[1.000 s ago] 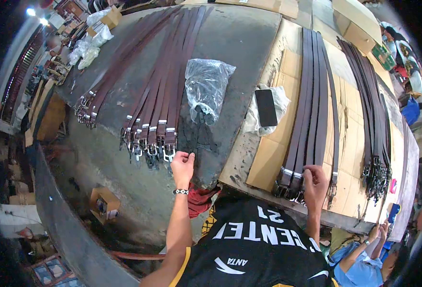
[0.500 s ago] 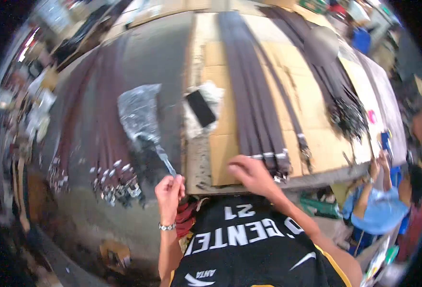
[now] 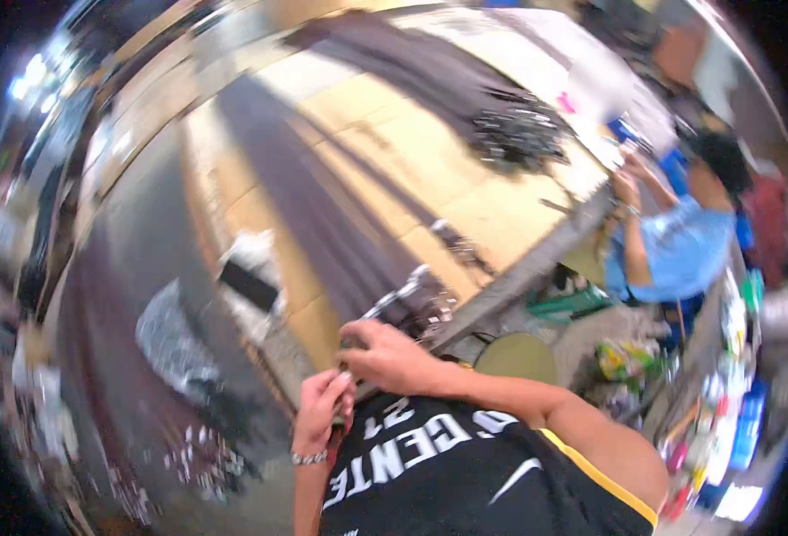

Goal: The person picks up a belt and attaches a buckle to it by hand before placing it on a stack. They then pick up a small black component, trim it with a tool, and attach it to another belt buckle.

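Note:
The view is badly blurred. My left hand (image 3: 321, 409), with a bracelet on the wrist, is closed around a thin dark strip (image 3: 344, 393) just above my black jersey. My right hand (image 3: 387, 353) reaches across and its fingertips pinch the strip's upper end, so both hands meet at the table's front edge. Directly beyond them lie the buckled ends (image 3: 412, 299) of a row of dark brown belts (image 3: 322, 223) stretched over cardboard (image 3: 394, 152).
A black phone (image 3: 249, 284) rests on white wrapping beside a crumpled clear plastic bag (image 3: 171, 344). More belts are heaped at the far right (image 3: 519, 134). A person in a blue shirt (image 3: 680, 250) works at the table's right end. A round stool (image 3: 515, 357) stands below the edge.
My head has swung right, shifting the table left. My left hand lifted a thin strip from beside the plastic bag. My right hand left the belt ends and joined it.

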`<state>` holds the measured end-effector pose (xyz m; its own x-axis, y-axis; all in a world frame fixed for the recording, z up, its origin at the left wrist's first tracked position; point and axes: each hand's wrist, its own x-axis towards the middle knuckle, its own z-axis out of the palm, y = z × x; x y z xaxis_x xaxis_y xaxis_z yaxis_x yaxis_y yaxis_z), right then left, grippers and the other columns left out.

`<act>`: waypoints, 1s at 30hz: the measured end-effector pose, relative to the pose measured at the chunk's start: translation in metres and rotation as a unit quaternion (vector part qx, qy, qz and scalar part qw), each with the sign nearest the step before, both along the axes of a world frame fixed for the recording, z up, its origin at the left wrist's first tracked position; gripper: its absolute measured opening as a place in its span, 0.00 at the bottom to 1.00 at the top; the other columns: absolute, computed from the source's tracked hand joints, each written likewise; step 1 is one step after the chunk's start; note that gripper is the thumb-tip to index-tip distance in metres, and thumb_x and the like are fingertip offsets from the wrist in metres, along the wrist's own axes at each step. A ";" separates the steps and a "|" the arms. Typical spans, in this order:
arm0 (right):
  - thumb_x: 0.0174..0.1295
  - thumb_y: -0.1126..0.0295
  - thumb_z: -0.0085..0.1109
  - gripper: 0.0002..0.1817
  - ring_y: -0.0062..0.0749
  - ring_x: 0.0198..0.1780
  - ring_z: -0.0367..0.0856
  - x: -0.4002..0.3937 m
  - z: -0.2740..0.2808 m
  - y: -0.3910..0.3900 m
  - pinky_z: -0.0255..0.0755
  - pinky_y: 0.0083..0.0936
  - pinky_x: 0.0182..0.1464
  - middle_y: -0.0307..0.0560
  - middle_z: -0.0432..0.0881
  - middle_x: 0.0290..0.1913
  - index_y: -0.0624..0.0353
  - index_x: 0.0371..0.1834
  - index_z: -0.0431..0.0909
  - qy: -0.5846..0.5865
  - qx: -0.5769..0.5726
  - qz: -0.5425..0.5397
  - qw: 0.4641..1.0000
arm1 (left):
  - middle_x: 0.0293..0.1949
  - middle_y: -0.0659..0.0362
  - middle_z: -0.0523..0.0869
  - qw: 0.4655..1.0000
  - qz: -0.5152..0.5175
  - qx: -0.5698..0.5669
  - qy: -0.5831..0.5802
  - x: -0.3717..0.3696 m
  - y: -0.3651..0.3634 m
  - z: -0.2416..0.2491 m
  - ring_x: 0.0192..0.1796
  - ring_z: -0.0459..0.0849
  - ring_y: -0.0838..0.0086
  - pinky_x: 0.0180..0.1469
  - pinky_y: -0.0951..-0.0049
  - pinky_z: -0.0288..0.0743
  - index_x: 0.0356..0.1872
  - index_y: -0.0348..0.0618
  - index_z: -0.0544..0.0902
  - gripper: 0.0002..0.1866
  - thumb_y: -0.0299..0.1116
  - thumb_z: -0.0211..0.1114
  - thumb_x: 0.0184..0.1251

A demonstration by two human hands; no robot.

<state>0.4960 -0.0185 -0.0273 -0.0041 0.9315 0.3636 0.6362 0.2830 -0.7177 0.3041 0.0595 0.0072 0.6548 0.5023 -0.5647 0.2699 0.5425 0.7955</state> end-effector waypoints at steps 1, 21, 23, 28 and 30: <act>0.54 0.74 0.66 0.17 0.57 0.61 0.76 0.002 0.004 -0.006 0.72 0.43 0.62 0.62 0.75 0.60 0.60 0.49 0.84 0.003 -0.005 -0.029 1.000 | 0.21 0.62 0.79 0.999 -0.032 0.022 -0.003 0.004 0.001 -0.005 0.21 0.76 0.79 0.25 0.79 0.71 0.30 0.36 0.81 0.15 0.36 0.61 0.76; 0.66 0.66 0.59 0.14 0.59 0.43 0.85 0.063 0.005 -0.030 0.78 0.46 0.47 0.63 0.85 0.38 0.64 0.49 0.80 0.250 -0.138 -0.204 0.937 | 0.18 0.55 0.79 0.836 -0.091 0.465 0.275 0.051 -0.016 -0.094 0.23 0.78 0.67 0.31 0.63 0.72 0.24 0.34 0.77 0.24 0.46 0.76 0.61; 0.65 0.66 0.59 0.14 0.58 0.42 0.85 0.058 -0.002 -0.027 0.78 0.45 0.46 0.62 0.85 0.37 0.65 0.47 0.80 0.237 -0.116 -0.210 0.941 | 0.18 0.55 0.78 0.848 -0.093 0.450 0.265 0.050 -0.013 -0.104 0.23 0.78 0.70 0.30 0.66 0.72 0.23 0.35 0.76 0.24 0.45 0.77 0.61; 0.68 0.69 0.59 0.12 0.45 0.31 0.86 0.051 -0.002 -0.023 0.78 0.36 0.40 0.55 0.84 0.27 0.66 0.48 0.79 0.244 -0.089 -0.187 0.947 | 0.19 0.57 0.79 0.911 -0.059 0.360 0.192 0.044 -0.007 -0.111 0.23 0.76 0.78 0.27 0.73 0.68 0.24 0.37 0.75 0.21 0.40 0.77 0.63; 0.68 0.69 0.59 0.12 0.45 0.31 0.86 0.048 -0.004 -0.021 0.78 0.36 0.40 0.55 0.84 0.27 0.66 0.48 0.79 0.243 -0.086 -0.188 0.948 | 0.20 0.59 0.81 0.929 -0.042 0.336 0.151 0.042 -0.006 -0.116 0.23 0.75 0.81 0.26 0.76 0.66 0.25 0.38 0.74 0.19 0.36 0.76 0.64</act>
